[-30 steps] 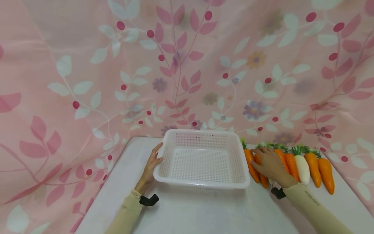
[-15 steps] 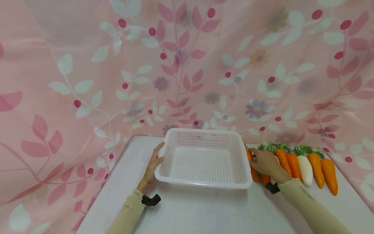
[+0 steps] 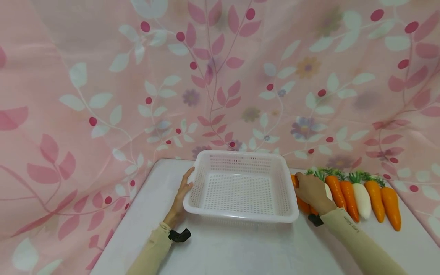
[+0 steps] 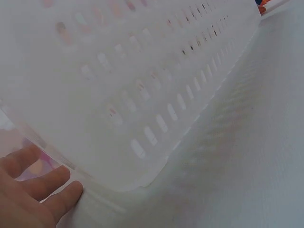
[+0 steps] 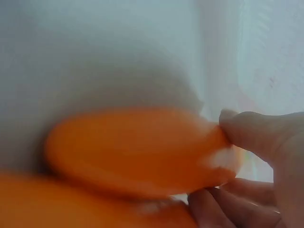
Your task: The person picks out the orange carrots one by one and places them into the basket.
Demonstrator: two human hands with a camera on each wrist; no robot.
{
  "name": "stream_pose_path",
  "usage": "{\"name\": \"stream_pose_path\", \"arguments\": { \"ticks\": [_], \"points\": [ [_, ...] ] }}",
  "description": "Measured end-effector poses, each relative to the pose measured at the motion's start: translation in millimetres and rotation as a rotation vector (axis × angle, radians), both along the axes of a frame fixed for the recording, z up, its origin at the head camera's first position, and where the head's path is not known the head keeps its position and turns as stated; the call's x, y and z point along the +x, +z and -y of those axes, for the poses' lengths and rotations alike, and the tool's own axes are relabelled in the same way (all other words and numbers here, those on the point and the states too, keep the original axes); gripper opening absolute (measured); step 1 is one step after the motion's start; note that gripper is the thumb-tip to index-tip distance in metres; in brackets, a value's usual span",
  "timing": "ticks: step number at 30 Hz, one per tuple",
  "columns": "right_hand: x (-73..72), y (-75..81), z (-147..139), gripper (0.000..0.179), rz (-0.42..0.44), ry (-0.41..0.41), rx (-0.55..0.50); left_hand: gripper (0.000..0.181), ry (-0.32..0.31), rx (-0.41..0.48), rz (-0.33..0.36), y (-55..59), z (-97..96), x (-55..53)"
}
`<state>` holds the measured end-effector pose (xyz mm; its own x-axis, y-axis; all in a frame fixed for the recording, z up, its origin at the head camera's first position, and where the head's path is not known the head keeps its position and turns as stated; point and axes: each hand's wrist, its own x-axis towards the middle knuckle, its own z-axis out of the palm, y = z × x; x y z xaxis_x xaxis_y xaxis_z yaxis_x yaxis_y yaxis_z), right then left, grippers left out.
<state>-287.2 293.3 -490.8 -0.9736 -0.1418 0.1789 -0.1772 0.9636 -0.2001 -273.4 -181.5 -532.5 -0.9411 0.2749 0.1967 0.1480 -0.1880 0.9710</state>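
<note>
Right grip now round carrot end

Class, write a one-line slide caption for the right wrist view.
Thumb and fingers of a right hand pinch an orange carrot near one end, beside a second carrot.

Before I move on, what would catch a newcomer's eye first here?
The white perforated plastic basket, central in the head view, the left hand at its side. Then the row of glossy orange carrots and white radishes to its right, where the right hand pinches the carrot beside the basket.
</note>
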Motion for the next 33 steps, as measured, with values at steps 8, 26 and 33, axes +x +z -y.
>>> {"name": "stream_pose_path", "arguments": {
  "ticks": [8, 26, 33],
  "points": [
    [-2.7, 0.2, 6, 0.055, 0.028, 0.018, -0.036, 0.061, -0.018, 0.009, -0.005, -1.3, 0.8, 0.4],
    [2.8, 27.1, -20, 0.072, 0.179, 0.021, -0.344, 0.06, -0.015, 0.014, -0.02, -4.4, 2.1, 0.1],
    [3.2, 52.9, -37, 0.08, 0.269, -0.021, -0.553, 0.061, -0.018, 0.022, -0.016, -6.5, 2.1, -0.6]
  ]
}}
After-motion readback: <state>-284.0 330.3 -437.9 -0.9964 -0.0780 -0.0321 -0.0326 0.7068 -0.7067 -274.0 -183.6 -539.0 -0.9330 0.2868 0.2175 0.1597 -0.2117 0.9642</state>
